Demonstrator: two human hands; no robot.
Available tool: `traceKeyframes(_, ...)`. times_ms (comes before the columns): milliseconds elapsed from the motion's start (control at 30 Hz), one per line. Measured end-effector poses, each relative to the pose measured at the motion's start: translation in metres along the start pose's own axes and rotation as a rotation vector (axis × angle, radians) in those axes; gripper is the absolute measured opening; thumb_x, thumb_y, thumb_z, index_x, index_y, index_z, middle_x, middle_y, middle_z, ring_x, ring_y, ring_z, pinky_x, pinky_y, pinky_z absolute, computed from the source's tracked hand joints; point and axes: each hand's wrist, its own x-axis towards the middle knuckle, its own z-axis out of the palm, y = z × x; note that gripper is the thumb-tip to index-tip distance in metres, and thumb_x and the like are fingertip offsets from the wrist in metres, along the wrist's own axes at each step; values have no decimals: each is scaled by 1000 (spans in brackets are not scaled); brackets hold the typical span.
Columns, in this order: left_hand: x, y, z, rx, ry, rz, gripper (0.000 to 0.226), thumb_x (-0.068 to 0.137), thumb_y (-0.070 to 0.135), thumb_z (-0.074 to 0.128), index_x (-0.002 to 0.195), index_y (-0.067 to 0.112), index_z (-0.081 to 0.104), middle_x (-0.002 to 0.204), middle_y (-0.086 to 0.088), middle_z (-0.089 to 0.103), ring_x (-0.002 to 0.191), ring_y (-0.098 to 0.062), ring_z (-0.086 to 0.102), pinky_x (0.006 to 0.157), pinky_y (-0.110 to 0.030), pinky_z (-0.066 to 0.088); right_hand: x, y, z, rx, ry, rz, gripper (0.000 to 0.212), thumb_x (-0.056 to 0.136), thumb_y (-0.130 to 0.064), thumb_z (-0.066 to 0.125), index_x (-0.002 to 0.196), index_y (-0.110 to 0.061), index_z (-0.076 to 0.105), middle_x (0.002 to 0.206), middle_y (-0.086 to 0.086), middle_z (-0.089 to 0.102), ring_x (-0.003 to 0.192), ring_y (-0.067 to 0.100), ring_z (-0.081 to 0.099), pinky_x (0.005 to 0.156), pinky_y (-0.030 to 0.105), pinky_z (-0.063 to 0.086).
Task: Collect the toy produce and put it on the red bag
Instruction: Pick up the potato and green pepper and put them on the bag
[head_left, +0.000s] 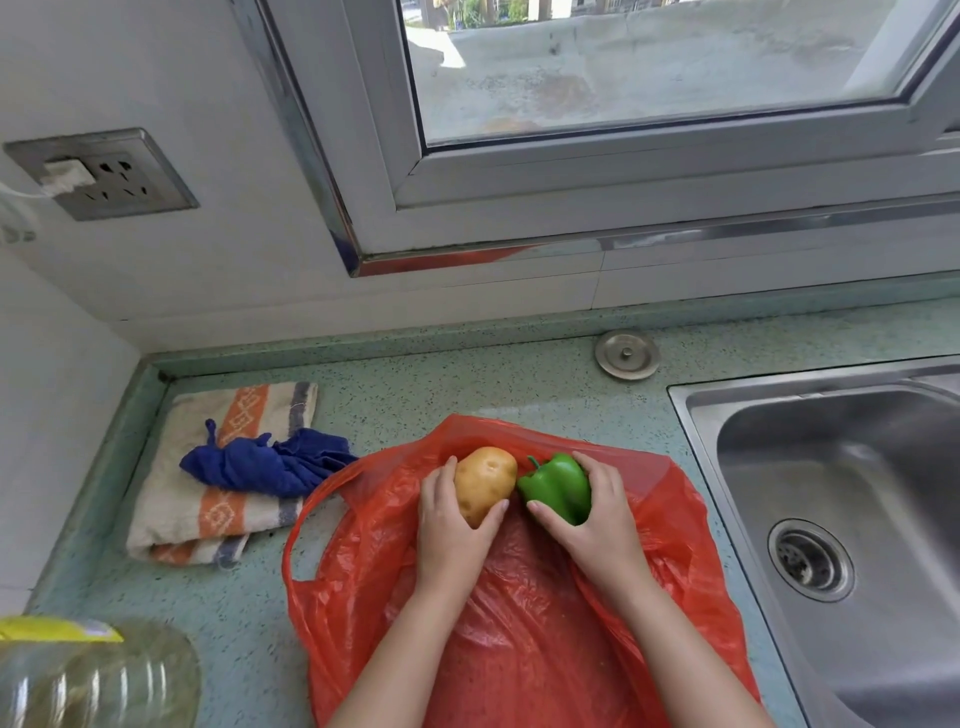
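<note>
Your left hand (449, 525) has its fingers and thumb curled round the potato (485, 480), and your right hand (597, 519) is wrapped the same way round the green pepper (558, 488). The two pieces are side by side, very nearly touching, over the far part of the red bag (519, 623), which lies spread on the desk (415, 384) just left of the sink (831, 493). You cannot tell from here whether they rest on the plastic or hang a little above it. As toys, both are probably light and fairly stiff, so a gentle hold should be enough and squeezing gains you nothing. The potato looks smooth and rounded, so it is likely to roll once freed. Keep your thumb on the near side and your fingers on the far side across its widest part, and let it settle on its long side before you open your hand. The pepper has lobes and grooves that give your fingers a natural seat, so take it round the body and not by the small stem, which looks the weakest part. The bag is thin, crinkled film and will probably slide or bunch under any sideways push, so lower things straight down onto it, well in from the edge nearest the sink
</note>
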Motion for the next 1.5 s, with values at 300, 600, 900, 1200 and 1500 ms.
traceKeyframes(300,-6,6,-6,65,1,85,75,73,25,76,135,3,39,135,-15,40,127,-25,38,102,-18,20,-8,1,-3,-171,19,-69,85,63,-34,81,131,-6,38,124,13,47,117,27,43,100,26,27)
traceKeyframes(600,-25,21,-35,170,32,234,60,82,37,55,130,3,46,131,-16,45,123,-28,43,102,-30,29,-23,-10,-16,-238,89,-147,73,65,-40,69,124,-4,47,119,16,53,112,32,50,97,41,40)
traceKeyframes(900,-71,42,-63,413,106,533,46,81,35,45,111,4,61,114,-16,61,110,-33,55,91,-42,45,-72,-41,-50,-400,205,-354,47,69,-34,63,110,-10,57,113,14,59,107,30,52,87,54,47)
traceKeyframes(1200,-133,56,-84,343,81,649,44,83,35,45,108,4,63,112,-14,63,112,-30,56,94,-41,43,-146,-64,-78,-441,277,-331,44,77,-39,50,110,-12,60,113,9,61,112,26,47,87,58,46)
traceKeyframes(1500,-199,56,-96,226,10,820,40,82,33,48,107,6,62,111,-11,63,113,-29,54,94,-43,45,-247,-84,-107,-473,438,-233,43,78,-37,48,109,-10,61,110,10,61,106,21,46,88,52,46)
